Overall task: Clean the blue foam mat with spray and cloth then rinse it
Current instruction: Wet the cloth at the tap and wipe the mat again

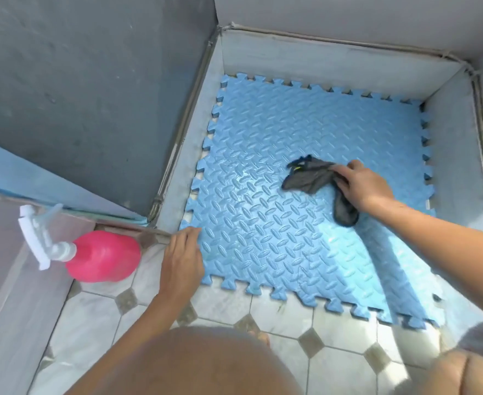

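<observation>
From the head view, the blue foam mat (305,195) lies on the tiled floor in the walled corner; the right hand (361,188), clutching the grey cloth (317,181), should wipe in overlapping strokes while the open left hand (181,260) pins the mat's near-left corner beside the pink spray bottle (103,256); no writing is legible.

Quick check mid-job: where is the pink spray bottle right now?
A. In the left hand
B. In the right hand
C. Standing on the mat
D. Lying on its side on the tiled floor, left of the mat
D: the pink spray bottle lies on the tiled floor, while the left hand rests at the mat edge and the right hand grips the cloth.
</observation>
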The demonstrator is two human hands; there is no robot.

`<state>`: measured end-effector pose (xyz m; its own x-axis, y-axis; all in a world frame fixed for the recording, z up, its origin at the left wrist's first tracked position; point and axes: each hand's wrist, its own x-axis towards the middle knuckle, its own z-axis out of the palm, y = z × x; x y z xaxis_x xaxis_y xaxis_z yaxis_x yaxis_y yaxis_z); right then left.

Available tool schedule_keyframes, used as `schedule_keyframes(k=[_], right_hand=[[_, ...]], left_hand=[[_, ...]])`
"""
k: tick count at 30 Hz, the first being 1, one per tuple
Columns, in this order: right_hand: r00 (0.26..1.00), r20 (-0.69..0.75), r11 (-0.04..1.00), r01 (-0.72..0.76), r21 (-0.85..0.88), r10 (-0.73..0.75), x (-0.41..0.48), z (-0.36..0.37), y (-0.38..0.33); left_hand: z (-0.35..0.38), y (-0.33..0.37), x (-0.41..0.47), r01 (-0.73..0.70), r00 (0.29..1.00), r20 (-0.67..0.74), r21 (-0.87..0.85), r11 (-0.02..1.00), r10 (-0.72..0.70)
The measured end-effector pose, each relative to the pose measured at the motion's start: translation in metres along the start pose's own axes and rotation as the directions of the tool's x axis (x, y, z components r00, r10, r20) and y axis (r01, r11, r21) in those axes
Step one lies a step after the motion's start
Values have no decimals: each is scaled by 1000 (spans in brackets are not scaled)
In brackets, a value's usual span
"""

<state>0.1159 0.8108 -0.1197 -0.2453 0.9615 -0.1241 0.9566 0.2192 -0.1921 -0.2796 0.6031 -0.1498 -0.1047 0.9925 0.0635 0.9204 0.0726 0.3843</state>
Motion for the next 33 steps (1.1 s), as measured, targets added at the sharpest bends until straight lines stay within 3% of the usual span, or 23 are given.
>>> schedule_keyframes(k=[1, 4, 6, 9, 12, 14, 16, 18, 20, 22, 24, 26, 28, 29, 31, 33], right_hand=[[985, -56, 987, -161, 13, 162, 0, -4, 30], [841, -100, 847, -525, 82, 531, -9, -10, 98], [780, -71, 780, -608, 144, 621, -13, -9, 109], [803, -65, 798, -574, 184, 593, -7, -4, 77], [891, -34, 874, -435, 217, 452, -4, 1, 5], [972, -9, 951, -227, 210, 234, -18, 5, -44], [996, 63, 981, 58, 185, -71, -47, 10, -86], [903, 201, 919, 343, 195, -380, -80, 16, -109], [758, 339, 830, 512, 221, -558, -102, 17, -107], [652, 424, 767, 610, 199, -629, -104, 13, -86], [639, 470, 769, 621, 150, -608, -91, 1, -54], [760, 452, 863, 504, 45, -467, -75, -11, -10], [930, 310, 973, 224, -54, -197, -64, -21, 42], [973, 230, 998, 37, -58, -23, -61, -25, 67], [938, 122, 945, -326, 1, 323, -57, -30, 105], [837, 74, 836, -547, 52, 543, -52, -29, 118]], left_hand=[[3, 4, 9, -33, 999, -4, -9, 999, 33], [12, 14, 47, -86, 996, -1, -62, 994, 86], [16, 14, 72, -110, 994, 24, -57, 992, 111], [22, 7, 91, -127, 981, 148, -15, 992, 128], [27, -2, 90, -133, 967, 224, 35, 991, 122], [27, -2, 89, -132, 965, 236, 42, 990, 119], [27, -1, 90, -121, 964, 243, 33, 992, 109], [26, -1, 90, -107, 963, 251, 27, 994, 97], [25, -1, 89, -105, 961, 257, 12, 994, 98], [25, -1, 88, -102, 965, 242, -1, 995, 99], [26, 0, 86, -95, 973, 211, -4, 995, 94], [28, 2, 84, -94, 979, 182, -4, 996, 93], [27, 3, 83, -86, 982, 167, -21, 996, 88], [27, 3, 83, -83, 983, 161, -30, 996, 87], [27, 4, 83, -78, 985, 152, -37, 996, 83], [26, 6, 83, -76, 986, 149, -37, 996, 80]])
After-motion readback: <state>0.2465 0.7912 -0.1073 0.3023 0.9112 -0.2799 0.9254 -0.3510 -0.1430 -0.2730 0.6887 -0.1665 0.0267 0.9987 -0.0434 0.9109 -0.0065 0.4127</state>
